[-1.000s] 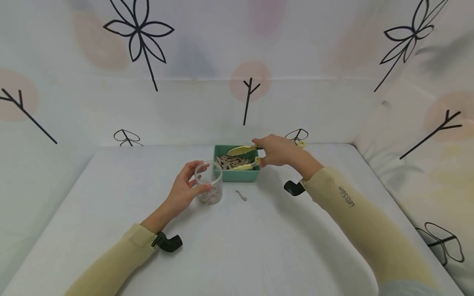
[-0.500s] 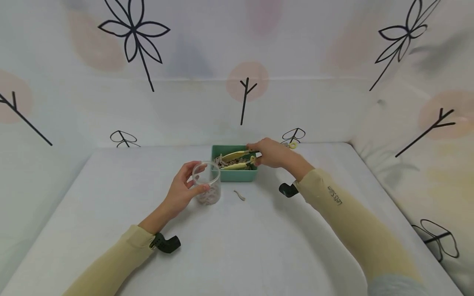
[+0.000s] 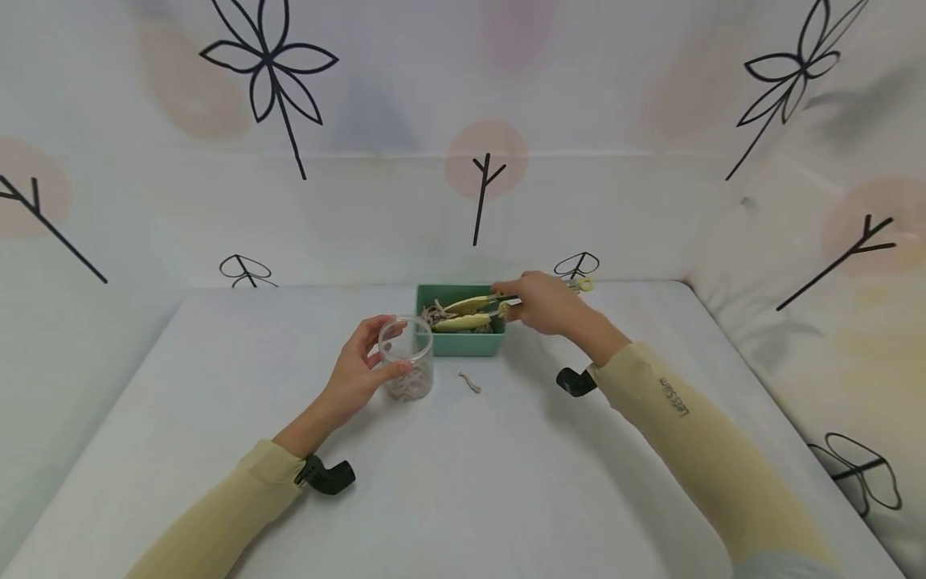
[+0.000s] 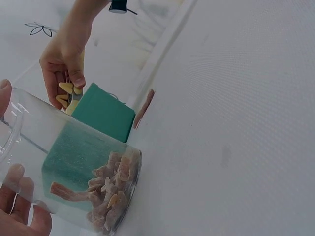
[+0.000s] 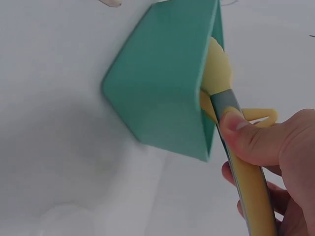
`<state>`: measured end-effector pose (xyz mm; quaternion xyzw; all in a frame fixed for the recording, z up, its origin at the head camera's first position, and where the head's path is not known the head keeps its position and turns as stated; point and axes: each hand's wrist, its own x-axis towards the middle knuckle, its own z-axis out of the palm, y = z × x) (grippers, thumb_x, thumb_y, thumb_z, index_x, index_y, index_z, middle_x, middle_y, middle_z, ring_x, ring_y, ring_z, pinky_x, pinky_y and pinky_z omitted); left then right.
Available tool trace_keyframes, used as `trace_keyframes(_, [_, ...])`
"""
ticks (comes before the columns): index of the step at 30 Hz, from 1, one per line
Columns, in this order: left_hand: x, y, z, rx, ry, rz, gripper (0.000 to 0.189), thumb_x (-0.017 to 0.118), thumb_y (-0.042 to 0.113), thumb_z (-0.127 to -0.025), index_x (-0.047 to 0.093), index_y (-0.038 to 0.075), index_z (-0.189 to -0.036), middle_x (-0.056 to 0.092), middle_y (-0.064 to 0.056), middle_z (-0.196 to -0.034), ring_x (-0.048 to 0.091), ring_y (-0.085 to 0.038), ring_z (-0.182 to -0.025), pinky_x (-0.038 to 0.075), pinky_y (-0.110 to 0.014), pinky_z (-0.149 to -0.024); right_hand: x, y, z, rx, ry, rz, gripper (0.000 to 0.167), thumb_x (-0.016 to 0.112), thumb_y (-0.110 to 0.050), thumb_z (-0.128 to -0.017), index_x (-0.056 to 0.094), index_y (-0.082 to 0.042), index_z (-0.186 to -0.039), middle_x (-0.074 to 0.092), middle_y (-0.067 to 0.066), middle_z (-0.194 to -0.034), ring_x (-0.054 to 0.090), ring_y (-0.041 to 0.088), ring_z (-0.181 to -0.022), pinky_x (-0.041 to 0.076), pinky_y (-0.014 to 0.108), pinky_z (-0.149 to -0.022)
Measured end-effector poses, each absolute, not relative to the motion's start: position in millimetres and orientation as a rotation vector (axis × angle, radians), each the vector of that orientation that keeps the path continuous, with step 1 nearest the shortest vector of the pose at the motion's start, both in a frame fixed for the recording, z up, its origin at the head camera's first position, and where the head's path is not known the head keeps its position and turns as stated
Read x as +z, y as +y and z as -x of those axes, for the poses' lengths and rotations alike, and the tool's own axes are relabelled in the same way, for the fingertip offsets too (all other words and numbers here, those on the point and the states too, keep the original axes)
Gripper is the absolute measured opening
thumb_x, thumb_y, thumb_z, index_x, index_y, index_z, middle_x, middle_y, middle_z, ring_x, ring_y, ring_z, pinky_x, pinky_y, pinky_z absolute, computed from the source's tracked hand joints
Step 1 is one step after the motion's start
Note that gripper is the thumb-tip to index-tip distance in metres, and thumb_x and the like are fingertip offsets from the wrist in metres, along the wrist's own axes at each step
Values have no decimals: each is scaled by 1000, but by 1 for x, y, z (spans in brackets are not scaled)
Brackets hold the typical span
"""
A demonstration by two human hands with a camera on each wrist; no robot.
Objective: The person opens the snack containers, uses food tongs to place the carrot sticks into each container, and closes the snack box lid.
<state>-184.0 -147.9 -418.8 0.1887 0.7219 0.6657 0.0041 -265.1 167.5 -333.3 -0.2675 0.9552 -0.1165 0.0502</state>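
My left hand [image 3: 354,370] holds a clear plastic jar [image 3: 419,378] from its left side, fingers behind and thumb in front. Several brownish, powdery strips [image 4: 110,191] lie at the bottom of the jar in the left wrist view. In my right hand [image 3: 547,304] I grip yellow-tipped tongs [image 3: 463,323], thumb pressed on one arm in the right wrist view. The tongs' tips reach down into a green box [image 3: 466,346], among more of these strips [image 3: 434,312]. Whether the tips pinch any strip cannot be told.
One loose strip [image 3: 470,383] lies on the white tabletop [image 3: 463,482] in front of the green box, right of the jar. A patterned cloth backdrop [image 3: 362,217] rises just behind the box and along both sides.
The tongs have gone lower into the box, and their two tips have come closer together. My left hand and the jar stay about where they were.
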Motion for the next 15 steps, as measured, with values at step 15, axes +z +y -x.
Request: trace_keyframes(15, [-418, -148, 183, 2077, 2272, -585, 70, 75, -3, -86, 38, 4, -145, 48, -13, -147, 39, -25, -138, 33, -50, -113, -307, 190, 266, -408, 2967, 853, 48, 75, -14, -90, 61, -11, -136, 71, 6, -105, 61, 20, -84, 50, 37, -70])
